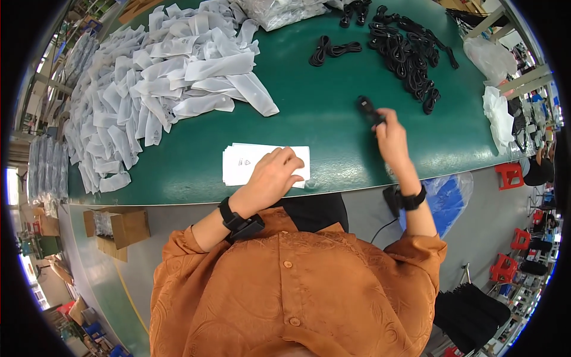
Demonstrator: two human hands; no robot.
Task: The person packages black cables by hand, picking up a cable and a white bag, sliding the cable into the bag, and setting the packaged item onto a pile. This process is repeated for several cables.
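Note:
My left hand (272,175) lies flat on a short stack of white plastic bags (245,162) near the front edge of the green table (321,119). Its fingers press on the right end of the stack. My right hand (389,134) is stretched out over the table and grips a coiled black cable (367,109) by its near end. A heap of several more coiled black cables (407,50) lies at the far right. Two loose coils (332,50) rest apart from the heap.
A large pile of white empty bags (154,77) covers the table's left half. Clear plastic packs (279,12) sit at the far edge. An open cardboard box (119,229) stands on the floor at left; red stools (510,175) and a blue bag (449,196) at right.

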